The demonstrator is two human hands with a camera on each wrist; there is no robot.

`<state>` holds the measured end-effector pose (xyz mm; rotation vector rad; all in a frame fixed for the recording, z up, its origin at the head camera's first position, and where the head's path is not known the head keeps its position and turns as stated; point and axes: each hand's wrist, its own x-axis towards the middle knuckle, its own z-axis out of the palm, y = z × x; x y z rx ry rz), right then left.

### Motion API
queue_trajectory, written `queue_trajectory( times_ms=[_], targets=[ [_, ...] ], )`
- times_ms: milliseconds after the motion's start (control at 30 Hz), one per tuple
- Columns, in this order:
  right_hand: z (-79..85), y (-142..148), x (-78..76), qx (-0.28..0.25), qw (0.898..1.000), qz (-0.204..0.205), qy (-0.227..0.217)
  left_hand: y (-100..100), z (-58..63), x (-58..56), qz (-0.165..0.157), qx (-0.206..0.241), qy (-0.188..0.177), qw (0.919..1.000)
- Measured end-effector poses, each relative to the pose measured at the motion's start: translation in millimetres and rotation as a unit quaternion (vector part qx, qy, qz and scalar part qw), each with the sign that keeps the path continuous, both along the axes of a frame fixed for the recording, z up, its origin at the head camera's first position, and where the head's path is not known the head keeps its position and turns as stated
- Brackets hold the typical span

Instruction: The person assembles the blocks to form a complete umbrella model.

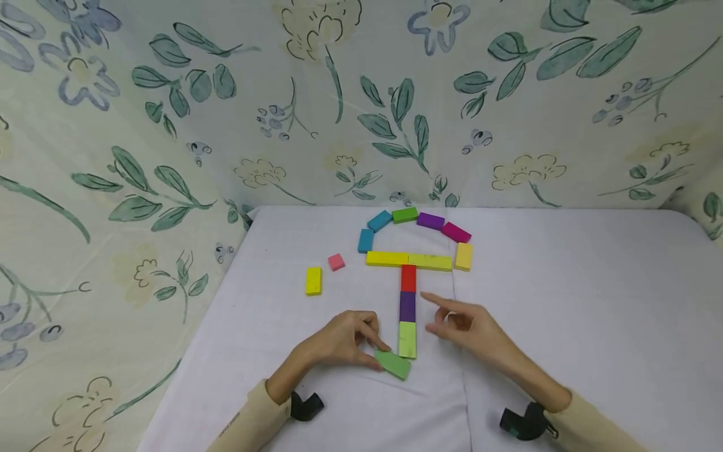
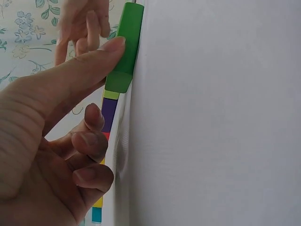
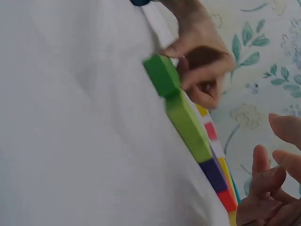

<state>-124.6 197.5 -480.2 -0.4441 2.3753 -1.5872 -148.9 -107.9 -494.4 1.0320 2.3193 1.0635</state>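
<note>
My left hand (image 1: 344,339) pinches a green block (image 1: 393,365) between thumb and fingertips. The block lies slanted at the lower end of a column made of a light green block (image 1: 407,339), a purple block (image 1: 407,306) and a red block (image 1: 408,278). In the right wrist view the green block (image 3: 162,75) meets the light green block's near end. To the right of the column hovers my right hand (image 1: 465,323), its index finger extended and nothing in its grasp. Above the red block, a yellow block (image 1: 387,258) and a yellow-green block (image 1: 430,262) form a crossbar.
Over the crossbar curves an arc of several blocks, among them a blue block (image 1: 366,240), a green block (image 1: 405,215), a magenta block (image 1: 455,232) and a pale orange block (image 1: 464,257). A yellow block (image 1: 313,280) and a pink cube (image 1: 336,262) lie to the left on white cloth.
</note>
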Motion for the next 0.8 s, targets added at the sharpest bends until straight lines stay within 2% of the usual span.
queue_trajectory(
  times_ms=[67,133,267,400,567,800],
  targets=[
    [-10.0,-8.8,14.0,-0.022,0.999,0.022,-0.024,-0.4,-0.6,0.3,-0.001,-0.003,0.002,1.0],
    [-20.4,-15.5,24.8,-0.033,0.998,0.038,-0.025,-0.7,-1.3,0.6,-0.003,-0.005,0.006,1.0],
    [-34.2,-25.1,36.5,-0.027,0.998,0.041,0.034,-1.0,-0.4,0.9,-0.006,-0.011,0.022,0.9997],
    [-38.7,-29.9,38.0,-0.004,0.995,0.033,0.089,-1.0,0.4,0.6,-0.003,-0.013,0.023,0.9996],
    [-38.5,-31.3,35.7,0.029,0.995,0.033,0.092,-0.2,0.9,0.1,-0.004,-0.009,0.014,0.9999],
    [-37.4,-32.1,34.4,0.057,0.992,0.038,0.104,-0.4,1.2,0.0,-0.008,-0.009,0.021,0.9997]
  ],
)
